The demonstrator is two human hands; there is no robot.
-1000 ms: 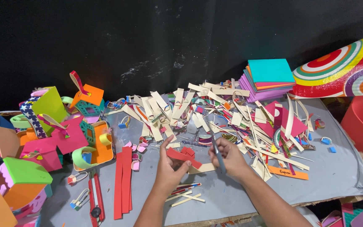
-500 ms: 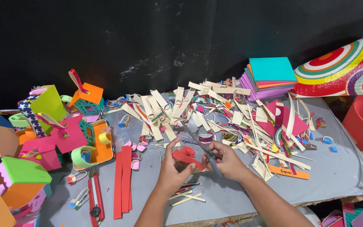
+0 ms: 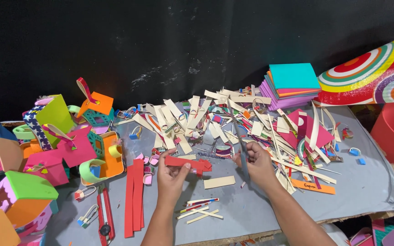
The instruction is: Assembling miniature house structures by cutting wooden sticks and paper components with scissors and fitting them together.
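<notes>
The left hand (image 3: 172,175) pinches a red paper piece (image 3: 189,163) between thumb and fingers, holding it above the bench (image 3: 370,182). The right hand (image 3: 257,165) is closed around a long thin grey tool (image 3: 239,136), just beside the red piece.

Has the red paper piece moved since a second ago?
Yes. The red paper piece in the left hand has shifted left, away from the right hand, judged against the cream strip.
</notes>
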